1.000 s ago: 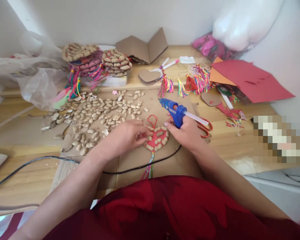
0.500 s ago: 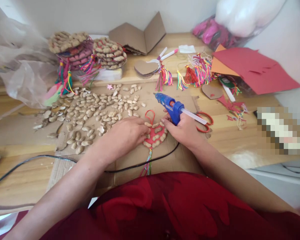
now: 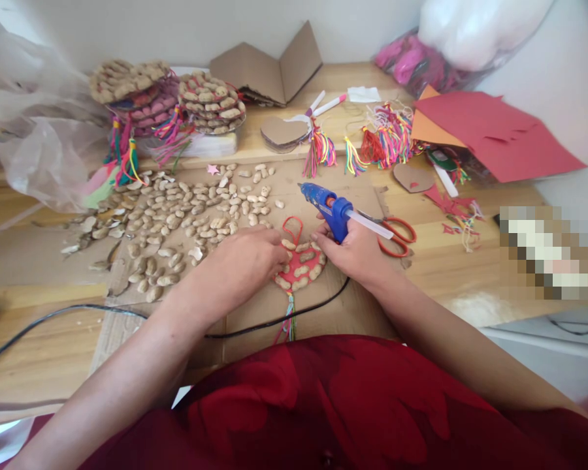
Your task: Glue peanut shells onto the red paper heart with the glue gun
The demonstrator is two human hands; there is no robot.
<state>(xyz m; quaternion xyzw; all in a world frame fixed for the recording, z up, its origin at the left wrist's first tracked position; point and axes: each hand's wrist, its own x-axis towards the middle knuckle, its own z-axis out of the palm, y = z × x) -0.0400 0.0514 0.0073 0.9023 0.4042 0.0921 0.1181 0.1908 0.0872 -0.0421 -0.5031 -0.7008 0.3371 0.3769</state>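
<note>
A red heart-shaped piece (image 3: 311,271) with peanuts stuck on it lies on the cardboard, a red cord loop (image 3: 293,228) at its top and a coloured tassel (image 3: 290,320) below. My left hand (image 3: 255,256) is at its left edge, fingers bent together; the fingertips partly hide what is under them. In my right hand (image 3: 353,249) is a blue hot glue gun (image 3: 332,210), its nozzle pointing up and left, a clear glue stick (image 3: 370,224) out of its back. That hand's fingertips are close to the heart's upper right edge. Loose peanuts (image 3: 196,202) spread to the left.
Orange-handled scissors (image 3: 398,236) lie right of the glue gun. A black cord (image 3: 259,328) crosses in front. Behind are stacked peanut pieces (image 3: 210,104), cardboard hearts (image 3: 283,130), tassels (image 3: 389,137) and red sheets (image 3: 500,134). A plastic bag (image 3: 44,156) stands at left.
The whole view has shifted slightly to the left. The glue gun stays in my right hand, and my left hand remains at the heart's left edge.
</note>
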